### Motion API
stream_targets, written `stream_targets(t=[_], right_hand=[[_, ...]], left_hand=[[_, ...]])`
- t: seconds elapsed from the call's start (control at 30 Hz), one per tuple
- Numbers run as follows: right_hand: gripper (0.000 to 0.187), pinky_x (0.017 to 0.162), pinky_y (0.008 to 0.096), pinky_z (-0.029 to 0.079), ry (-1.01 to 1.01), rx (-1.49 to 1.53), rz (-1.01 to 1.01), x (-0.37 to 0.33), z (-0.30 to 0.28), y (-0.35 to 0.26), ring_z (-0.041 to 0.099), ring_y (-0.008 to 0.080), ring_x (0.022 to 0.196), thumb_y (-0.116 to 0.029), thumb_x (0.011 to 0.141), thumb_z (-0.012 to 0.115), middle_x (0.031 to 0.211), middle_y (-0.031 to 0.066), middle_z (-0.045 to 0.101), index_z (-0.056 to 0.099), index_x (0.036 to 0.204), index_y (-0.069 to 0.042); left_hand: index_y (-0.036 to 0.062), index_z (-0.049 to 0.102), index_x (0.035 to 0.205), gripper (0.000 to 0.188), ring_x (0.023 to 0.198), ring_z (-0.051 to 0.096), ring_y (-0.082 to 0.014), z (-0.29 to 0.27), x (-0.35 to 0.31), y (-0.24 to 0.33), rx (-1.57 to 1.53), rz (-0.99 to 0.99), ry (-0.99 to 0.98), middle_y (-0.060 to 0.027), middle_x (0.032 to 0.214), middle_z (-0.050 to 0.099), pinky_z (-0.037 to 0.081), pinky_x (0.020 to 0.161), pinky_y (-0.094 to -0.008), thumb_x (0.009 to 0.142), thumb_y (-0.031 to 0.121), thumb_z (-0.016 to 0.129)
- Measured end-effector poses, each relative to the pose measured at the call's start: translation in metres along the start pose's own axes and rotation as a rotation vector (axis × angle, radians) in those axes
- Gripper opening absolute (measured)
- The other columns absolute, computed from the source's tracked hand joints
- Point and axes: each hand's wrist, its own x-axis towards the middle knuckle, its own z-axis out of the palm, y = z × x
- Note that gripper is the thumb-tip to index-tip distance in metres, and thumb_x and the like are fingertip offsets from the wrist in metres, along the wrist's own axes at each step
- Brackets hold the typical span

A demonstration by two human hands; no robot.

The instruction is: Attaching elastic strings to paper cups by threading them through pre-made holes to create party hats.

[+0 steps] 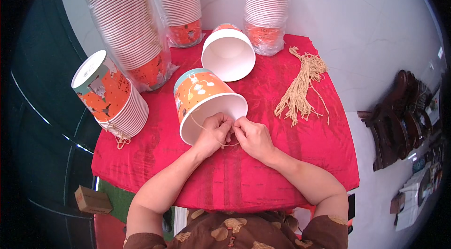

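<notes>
A large orange paper bucket (199, 90) with a teal band and white interior lies tipped on its side, its open mouth facing me. A thin tan cord (199, 122) runs from the left part of its rim to my hands. My left hand (213, 135) is closed on the cord at the bucket's mouth. Against it, my right hand (254, 138) pinches the same cord, thumb and fingertips together. A loop of cord hangs below the fingers. The fingertips partly hide one another, so the exact grip on the cord is hard to see.
Behind lies another open paper bucket (229, 55). Tall plastic-wrapped bucket stacks (123, 19) stand along the back. At left leans a shorter stack (109, 94) with cords hanging off it. A bundle of tan cords (303, 84) rests on the red tablecloth (300, 155) at right.
</notes>
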Motion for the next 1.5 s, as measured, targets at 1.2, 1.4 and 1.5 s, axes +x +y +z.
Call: stream_targets(t=[1.2, 1.4, 1.5], right_hand=[[0.011, 0.052, 0.0440, 0.049, 0.002, 0.009, 0.015, 0.000, 0.001, 0.002, 0.065, 0.0333, 0.061, -0.005, 0.085, 0.062, 0.068, 0.0159, 0.063, 0.055, 0.093, -0.004], [0.008, 0.051, 0.0432, 0.051, 0.029, -0.073, -0.123, 0.002, 0.000, 0.000, 0.065, 0.0328, 0.060, -0.005, 0.084, 0.063, 0.069, 0.0157, 0.063, 0.058, 0.089, -0.004], [0.006, 0.050, 0.0438, 0.051, 0.030, -0.139, -0.195, 0.001, 0.001, 0.004, 0.065, 0.0327, 0.059, -0.007, 0.083, 0.063, 0.067, 0.0151, 0.063, 0.058, 0.086, -0.004]], left_hand=[[-0.0033, 0.059, 0.075, 0.008, 0.080, 0.060, -0.0352, -0.003, -0.004, -0.008, 0.601, 0.388, 0.127, -0.0189, 0.082, 0.059, 0.049, 0.071, -0.0437, 0.074, 0.001, 0.067], [-0.0034, 0.059, 0.075, 0.009, 0.078, 0.062, -0.0348, -0.005, -0.004, -0.011, 0.612, 0.414, 0.149, -0.0194, 0.082, 0.061, 0.049, 0.070, -0.0429, 0.075, 0.001, 0.066], [-0.0035, 0.059, 0.076, 0.009, 0.078, 0.062, -0.0339, -0.004, -0.005, -0.008, 0.553, 0.355, 0.174, -0.0196, 0.083, 0.061, 0.050, 0.069, -0.0418, 0.077, 0.002, 0.066]])
